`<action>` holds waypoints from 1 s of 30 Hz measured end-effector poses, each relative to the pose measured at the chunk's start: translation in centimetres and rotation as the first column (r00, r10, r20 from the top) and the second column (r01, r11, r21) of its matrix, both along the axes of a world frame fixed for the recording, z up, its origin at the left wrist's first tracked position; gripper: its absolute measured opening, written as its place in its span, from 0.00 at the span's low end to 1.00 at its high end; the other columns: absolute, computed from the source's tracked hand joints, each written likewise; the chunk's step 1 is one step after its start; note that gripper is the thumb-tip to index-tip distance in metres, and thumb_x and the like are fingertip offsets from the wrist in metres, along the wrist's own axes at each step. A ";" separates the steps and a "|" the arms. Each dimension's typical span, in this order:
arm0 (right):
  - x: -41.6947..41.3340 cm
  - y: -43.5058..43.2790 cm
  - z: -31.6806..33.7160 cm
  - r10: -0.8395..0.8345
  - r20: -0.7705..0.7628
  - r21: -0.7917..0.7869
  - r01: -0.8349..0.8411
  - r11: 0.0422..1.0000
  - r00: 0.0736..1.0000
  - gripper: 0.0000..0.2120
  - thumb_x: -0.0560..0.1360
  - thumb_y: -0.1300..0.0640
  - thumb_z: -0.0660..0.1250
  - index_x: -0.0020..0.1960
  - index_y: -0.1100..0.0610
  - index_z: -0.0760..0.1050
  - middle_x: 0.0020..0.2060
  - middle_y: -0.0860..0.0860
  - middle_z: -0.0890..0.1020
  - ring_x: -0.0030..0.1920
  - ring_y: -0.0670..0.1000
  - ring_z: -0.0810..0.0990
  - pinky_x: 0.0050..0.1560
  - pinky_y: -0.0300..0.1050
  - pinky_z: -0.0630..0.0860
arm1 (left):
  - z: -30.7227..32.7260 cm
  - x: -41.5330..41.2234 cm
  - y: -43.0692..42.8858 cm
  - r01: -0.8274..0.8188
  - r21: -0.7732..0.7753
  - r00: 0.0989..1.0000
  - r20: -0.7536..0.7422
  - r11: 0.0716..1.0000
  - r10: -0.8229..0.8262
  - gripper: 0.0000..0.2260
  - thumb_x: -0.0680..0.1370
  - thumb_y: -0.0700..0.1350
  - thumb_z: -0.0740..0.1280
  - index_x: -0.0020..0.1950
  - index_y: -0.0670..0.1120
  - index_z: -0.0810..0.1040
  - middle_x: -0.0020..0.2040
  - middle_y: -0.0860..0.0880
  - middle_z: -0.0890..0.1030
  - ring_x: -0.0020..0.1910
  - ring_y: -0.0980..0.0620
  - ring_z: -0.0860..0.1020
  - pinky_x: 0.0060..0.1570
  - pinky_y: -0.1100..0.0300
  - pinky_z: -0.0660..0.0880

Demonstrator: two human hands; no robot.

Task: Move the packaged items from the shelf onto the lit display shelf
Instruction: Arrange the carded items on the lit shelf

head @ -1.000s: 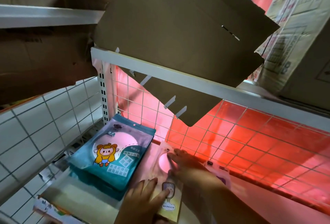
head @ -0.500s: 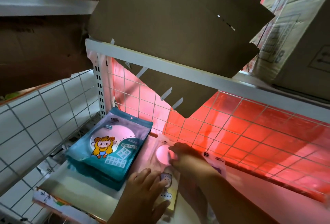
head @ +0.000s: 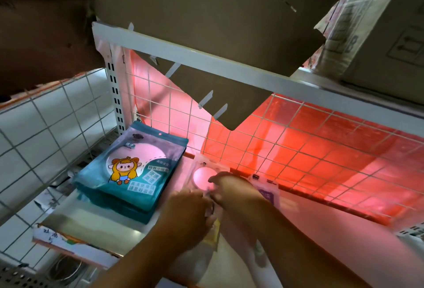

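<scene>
Right of the teal packet stack (head: 128, 173), the left hand (head: 190, 209) is curling its grip round the pale packet (head: 202, 176), which is lying on the lit shelf (head: 321, 225). The right hand (head: 231, 188) is touching it too, its grip too blurred to tell. A hasty push is risking shoving it onto the purple packet (head: 267, 194) further right.

I counted two hands, my left hand (head: 188, 209) and my right hand (head: 227, 186). There was one pink packet (head: 202, 176) with a round window and one purple-labelled packet (head: 267, 192). The teal packets (head: 137, 173) made one stack: several, but their edges were too blurred to number. Overhead was one flat cardboard sheet (head: 218, 23), with five white pegs (head: 205, 100). I saw two wire panels, the back grid (head: 298, 150) and the left grid (head: 46, 127), and at least one carton (head: 378, 35).
</scene>
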State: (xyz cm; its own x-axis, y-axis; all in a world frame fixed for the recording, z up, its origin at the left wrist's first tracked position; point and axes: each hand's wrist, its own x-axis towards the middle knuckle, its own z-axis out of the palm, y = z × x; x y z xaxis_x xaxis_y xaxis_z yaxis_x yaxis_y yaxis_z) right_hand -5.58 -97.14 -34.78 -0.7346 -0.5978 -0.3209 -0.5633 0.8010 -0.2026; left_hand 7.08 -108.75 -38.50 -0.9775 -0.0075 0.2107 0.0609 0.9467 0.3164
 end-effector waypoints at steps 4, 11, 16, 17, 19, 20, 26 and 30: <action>1.5 3.2 1.9 -0.035 -0.168 -0.227 -0.004 0.974 0.985 0.21 0.77 0.49 0.67 0.69 0.46 0.74 0.67 0.47 0.77 0.65 0.52 0.76 0.66 0.47 0.73 | 3.9 -1.3 -0.3 0.006 0.147 1.000 -0.023 0.989 -0.002 0.16 0.79 0.63 0.64 0.63 0.60 0.79 0.60 0.59 0.81 0.55 0.59 0.78 0.61 0.56 0.75; 4.7 12.1 11.8 -0.220 -0.336 -0.536 0.006 0.844 0.916 0.26 0.74 0.44 0.69 0.71 0.48 0.73 0.68 0.48 0.76 0.69 0.48 0.72 0.71 0.45 0.66 | 15.5 -1.5 3.9 0.270 0.261 0.917 -0.362 0.927 -0.165 0.26 0.75 0.68 0.61 0.69 0.59 0.77 0.63 0.68 0.74 0.61 0.72 0.70 0.60 0.81 0.58; 9.8 22.0 18.8 -0.395 -0.438 -0.648 0.021 0.762 0.807 0.29 0.73 0.44 0.68 0.73 0.48 0.71 0.70 0.44 0.74 0.71 0.43 0.69 0.73 0.42 0.64 | 22.6 -0.2 12.6 0.528 0.209 0.759 -0.551 0.823 -0.346 0.25 0.77 0.63 0.66 0.71 0.54 0.76 0.66 0.59 0.78 0.65 0.64 0.75 0.65 0.67 0.69; 11.2 24.3 20.0 -0.432 -0.454 -0.658 0.034 0.752 0.779 0.29 0.73 0.43 0.67 0.73 0.49 0.71 0.70 0.45 0.74 0.71 0.44 0.70 0.72 0.42 0.65 | 23.7 0.3 15.0 0.561 0.202 0.732 -0.574 0.802 -0.367 0.24 0.77 0.62 0.67 0.70 0.54 0.77 0.66 0.60 0.77 0.63 0.68 0.75 0.62 0.69 0.70; 14.1 28.7 22.0 -0.496 -0.492 -0.672 0.050 0.739 0.715 0.30 0.72 0.41 0.64 0.72 0.49 0.71 0.69 0.46 0.75 0.70 0.45 0.71 0.71 0.42 0.66 | 25.7 1.7 19.8 0.618 0.203 0.694 -0.595 0.759 -0.406 0.23 0.76 0.62 0.68 0.70 0.56 0.77 0.65 0.63 0.77 0.54 0.77 0.73 0.51 0.79 0.67; 15.6 30.8 22.9 -0.523 -0.509 -0.679 0.055 0.732 0.684 0.30 0.72 0.40 0.63 0.72 0.48 0.71 0.69 0.45 0.75 0.69 0.45 0.71 0.71 0.41 0.67 | 26.5 2.4 22.1 0.649 0.199 0.672 -0.603 0.734 -0.430 0.23 0.76 0.62 0.67 0.70 0.56 0.77 0.65 0.65 0.76 0.53 0.78 0.72 0.49 0.81 0.66; 25.5 43.1 26.6 -0.640 -0.537 -0.729 0.079 0.680 0.550 0.26 0.71 0.48 0.68 0.70 0.44 0.73 0.65 0.39 0.75 0.65 0.38 0.72 0.66 0.31 0.65 | 29.9 7.2 35.3 0.798 0.154 0.539 -0.615 0.583 -0.575 0.23 0.77 0.63 0.65 0.69 0.57 0.77 0.66 0.62 0.78 0.63 0.67 0.75 0.60 0.72 0.68; 32.8 51.6 27.7 -0.691 -0.555 -0.714 0.162 0.682 0.462 0.26 0.72 0.51 0.67 0.70 0.50 0.74 0.66 0.43 0.76 0.67 0.41 0.72 0.68 0.37 0.67 | 31.4 11.5 44.0 0.868 0.119 0.446 -0.612 0.481 -0.653 0.23 0.76 0.63 0.66 0.68 0.56 0.78 0.64 0.60 0.79 0.64 0.64 0.76 0.61 0.70 0.69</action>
